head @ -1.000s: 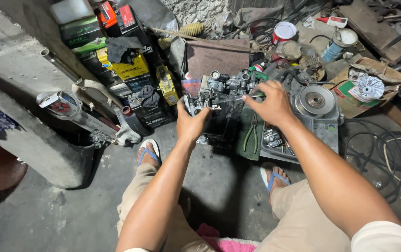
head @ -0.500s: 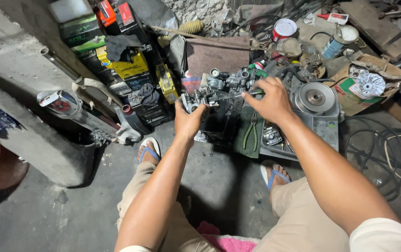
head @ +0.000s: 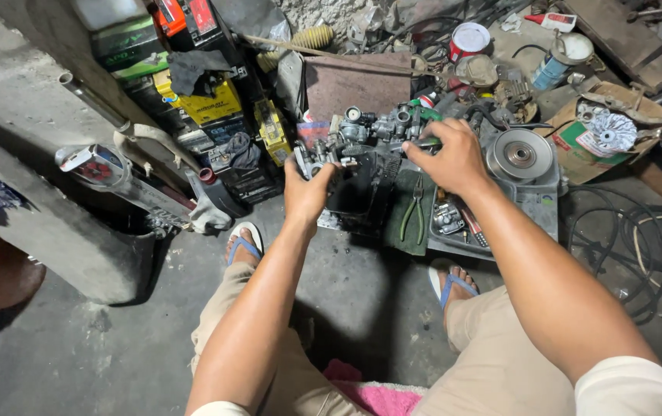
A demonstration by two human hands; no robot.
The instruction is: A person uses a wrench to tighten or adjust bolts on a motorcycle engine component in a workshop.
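Carburetor bank, a row of grimy metal bodies with caps and linkages, sat low on the concrete floor between the person's feet and a maroon board leaning behind it. Left hand gripped the left end, fingers wrapped round the outermost body; what lay under the palm was hidden. Right hand was closed over the right end, fingers curled on a dark part there, possibly a tool handle, too small to tell.

Judged heavy for its bulk: cast metal, rigid, likely oily and slick. Small levers, springs and caps on top looked liable to bend or snag. Best purchase seemed the solid end bodies, one hand each side, as held; not the thin linkages.

Near things: green-handled pliers lay on a dark cloth just below the right hand. A grey engine cover with a round pulley sat touching the work area on the right, with small parts in a tray in front of it. Stacked batteries, black and yellow, crowded the left. A chrome exhaust pipe lay along the concrete step. Cables coiled on the floor far right. Little free room on any side for shifting the unit.
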